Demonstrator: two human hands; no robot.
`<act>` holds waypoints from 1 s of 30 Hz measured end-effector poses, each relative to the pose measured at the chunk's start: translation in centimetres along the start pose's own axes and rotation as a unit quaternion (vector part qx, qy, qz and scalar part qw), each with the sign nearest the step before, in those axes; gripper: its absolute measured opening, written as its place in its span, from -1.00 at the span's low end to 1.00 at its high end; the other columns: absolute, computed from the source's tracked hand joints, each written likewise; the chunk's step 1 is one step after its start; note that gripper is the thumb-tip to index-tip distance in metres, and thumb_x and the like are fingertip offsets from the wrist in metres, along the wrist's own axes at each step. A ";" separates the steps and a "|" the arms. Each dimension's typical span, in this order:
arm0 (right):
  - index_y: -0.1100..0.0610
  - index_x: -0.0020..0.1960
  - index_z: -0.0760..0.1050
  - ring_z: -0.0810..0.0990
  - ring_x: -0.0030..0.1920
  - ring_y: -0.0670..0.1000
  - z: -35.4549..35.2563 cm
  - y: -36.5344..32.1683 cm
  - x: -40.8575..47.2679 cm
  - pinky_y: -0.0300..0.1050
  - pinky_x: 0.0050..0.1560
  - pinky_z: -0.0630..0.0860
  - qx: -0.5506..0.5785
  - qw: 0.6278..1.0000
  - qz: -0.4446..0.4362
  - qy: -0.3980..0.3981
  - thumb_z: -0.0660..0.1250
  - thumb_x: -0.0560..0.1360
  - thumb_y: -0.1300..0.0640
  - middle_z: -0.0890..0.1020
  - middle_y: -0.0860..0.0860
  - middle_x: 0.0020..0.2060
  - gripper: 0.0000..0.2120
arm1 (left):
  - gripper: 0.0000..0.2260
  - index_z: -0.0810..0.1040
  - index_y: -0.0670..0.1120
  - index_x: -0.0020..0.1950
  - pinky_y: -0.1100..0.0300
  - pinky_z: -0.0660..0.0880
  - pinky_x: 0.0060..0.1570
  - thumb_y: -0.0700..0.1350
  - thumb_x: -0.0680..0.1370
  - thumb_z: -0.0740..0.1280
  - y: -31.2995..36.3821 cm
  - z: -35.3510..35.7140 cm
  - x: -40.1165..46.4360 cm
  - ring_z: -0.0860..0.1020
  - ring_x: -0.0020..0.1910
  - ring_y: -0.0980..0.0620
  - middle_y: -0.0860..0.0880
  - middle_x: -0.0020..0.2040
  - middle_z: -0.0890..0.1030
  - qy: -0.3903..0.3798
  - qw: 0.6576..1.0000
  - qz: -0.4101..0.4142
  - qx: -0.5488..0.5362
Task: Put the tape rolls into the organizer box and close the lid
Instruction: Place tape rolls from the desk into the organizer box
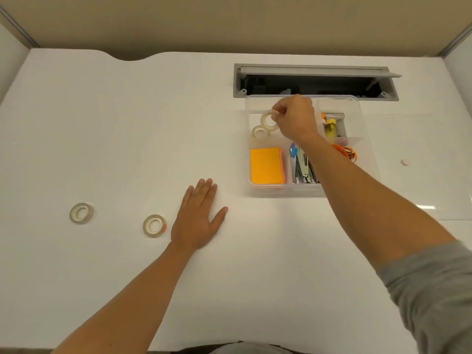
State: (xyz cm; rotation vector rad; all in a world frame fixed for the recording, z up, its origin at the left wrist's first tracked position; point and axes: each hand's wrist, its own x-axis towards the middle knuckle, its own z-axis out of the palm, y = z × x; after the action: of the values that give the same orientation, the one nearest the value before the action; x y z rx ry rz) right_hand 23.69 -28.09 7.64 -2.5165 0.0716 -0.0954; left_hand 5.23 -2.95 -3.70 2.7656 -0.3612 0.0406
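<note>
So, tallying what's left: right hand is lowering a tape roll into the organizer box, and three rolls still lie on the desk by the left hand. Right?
Not quite. The head view shows two rolls on the desk, one and another beside the left hand. The right hand does hold a tape roll in the organizer box.

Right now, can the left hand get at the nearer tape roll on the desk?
Probably yes. The left hand lies flat and empty on the desk, with the nearer tape roll just beside it on its left and nothing between them.

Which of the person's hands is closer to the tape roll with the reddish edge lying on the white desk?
Left. The left hand lies flat just right of that tape roll; the right hand is far off, over the clear organizer box.
</note>
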 end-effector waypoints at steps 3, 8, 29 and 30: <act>0.19 0.04 0.62 0.53 -0.16 0.00 1.4 -0.5 2.7 -0.18 -0.08 0.45 -0.068 0.997 -0.029 -0.033 0.37 0.50 0.19 0.65 0.12 -0.11 -0.86 | -0.43 0.23 -0.12 0.52 0.02 -0.01 0.52 0.18 0.60 0.13 -0.1 0.1 0.0 0.06 0.55 0.05 -0.05 0.55 0.23 0.001 1.000 0.000 -0.005; 0.16 0.05 0.61 0.52 -0.17 0.05 3.3 -0.3 4.2 -0.12 -0.06 0.44 -0.157 0.979 -0.066 -0.115 0.39 0.48 0.21 0.63 0.12 -0.08 -0.84 | -0.43 0.24 -0.12 0.52 0.01 0.02 0.52 0.18 0.60 0.13 -0.1 0.2 0.0 0.08 0.55 0.04 -0.06 0.54 0.25 0.002 1.000 0.003 0.001; 0.19 0.12 0.60 0.57 -0.06 0.12 4.1 1.0 3.3 -0.04 0.06 0.49 -0.153 0.969 -0.092 -0.171 0.38 0.47 0.27 0.63 0.16 0.05 -0.77 | -0.42 0.21 -0.10 0.53 0.02 0.02 0.52 0.20 0.61 0.10 -0.1 0.1 0.1 0.06 0.56 0.06 -0.03 0.55 0.21 -0.008 1.000 -0.003 -0.005; 0.18 0.13 0.59 0.57 -0.05 0.12 4.2 1.0 3.3 -0.05 0.05 0.48 -0.151 0.969 -0.091 -0.173 0.38 0.47 0.27 0.63 0.15 0.06 -0.77 | -0.42 0.21 -0.10 0.53 0.01 0.02 0.51 0.20 0.61 0.10 -0.1 0.1 0.2 0.06 0.56 0.06 -0.03 0.55 0.21 -0.007 1.000 -0.003 -0.005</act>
State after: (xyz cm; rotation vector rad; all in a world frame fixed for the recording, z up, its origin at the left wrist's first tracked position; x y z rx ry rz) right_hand 27.26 -26.71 3.84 -2.7978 -0.3079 0.3040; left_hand 5.41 -2.96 -3.84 2.7586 -0.3566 0.0177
